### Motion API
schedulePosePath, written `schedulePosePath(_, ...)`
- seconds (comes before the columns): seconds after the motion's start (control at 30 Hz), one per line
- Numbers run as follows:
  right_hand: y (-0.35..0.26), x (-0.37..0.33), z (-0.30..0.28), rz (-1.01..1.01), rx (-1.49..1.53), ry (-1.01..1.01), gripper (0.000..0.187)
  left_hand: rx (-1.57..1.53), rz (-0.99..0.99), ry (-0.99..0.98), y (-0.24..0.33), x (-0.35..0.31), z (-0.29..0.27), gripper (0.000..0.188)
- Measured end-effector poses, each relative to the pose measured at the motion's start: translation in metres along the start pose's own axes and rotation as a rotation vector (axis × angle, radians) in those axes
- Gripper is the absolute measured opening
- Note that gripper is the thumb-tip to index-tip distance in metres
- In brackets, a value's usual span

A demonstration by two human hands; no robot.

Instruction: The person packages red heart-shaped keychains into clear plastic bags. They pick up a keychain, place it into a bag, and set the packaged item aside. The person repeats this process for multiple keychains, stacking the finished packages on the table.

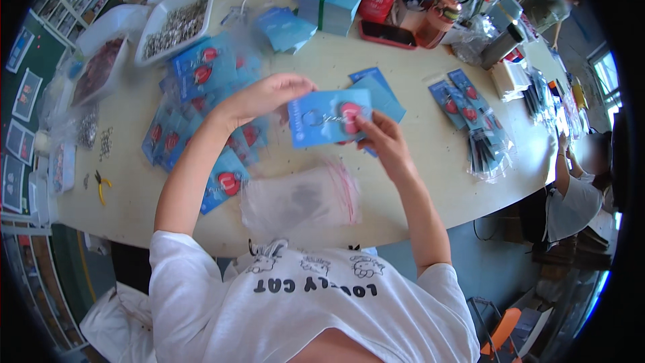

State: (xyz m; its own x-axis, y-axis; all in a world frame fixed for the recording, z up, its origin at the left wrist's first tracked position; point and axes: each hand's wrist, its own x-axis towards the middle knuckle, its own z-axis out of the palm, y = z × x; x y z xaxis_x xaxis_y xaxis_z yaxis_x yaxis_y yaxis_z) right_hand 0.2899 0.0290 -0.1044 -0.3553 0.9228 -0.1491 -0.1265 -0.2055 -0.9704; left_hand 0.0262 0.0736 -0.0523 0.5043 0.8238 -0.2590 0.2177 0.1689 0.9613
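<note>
My right hand (388, 141) pinches a blue backing card (312, 131) at its right end, thumb over the front. A red heart-like charm and a metal ring with chain are on the card. My left hand (277, 96) is beside the card's upper left corner, fingers loosely stretched out and partly behind it. Under the card lie more blue cards (383, 96) on the table. A pile of clear-bagged blue cards with red charms (195, 117) spreads under and left of my left forearm. Nearer to me is a stack of clear plastic bags (295, 198).
White bins of metal parts (176, 23) and red pieces (99, 70) stand at far left, with yellow pliers (101, 187) nearer. Behind are banded blue cards (328, 7), a phone (388, 35) and a bottle (440, 19). Bagged cards (474, 111) lie right; another person (571, 195) sits beyond.
</note>
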Motion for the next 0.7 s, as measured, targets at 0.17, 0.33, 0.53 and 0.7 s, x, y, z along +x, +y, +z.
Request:
schedulePosePath(0.17, 0.012, -0.018, -0.023, -0.193, -0.020, 0.319, 0.025, 1.065, 0.092, 0.409, -0.063, -0.045, 0.063, 0.048)
schedulePosePath(0.33, 0.021, -0.020, -0.027, -0.204, -0.055, 0.326, 0.026, 0.912, 0.297, 0.459, -0.109, -0.053, 0.090, 0.037)
schedulePosePath(0.53, 0.029, -0.026, -0.041, -0.162, -0.153, 0.365, 0.027, 0.397, 0.202, 0.415, -0.102, -0.057, 0.093, 0.019)
schedulePosePath(0.7, 0.029, -0.029, -0.041, -0.166, -0.100, 0.311, 0.027, -0.080, -0.002, 0.302, -0.103, -0.057, 0.075, 0.012)
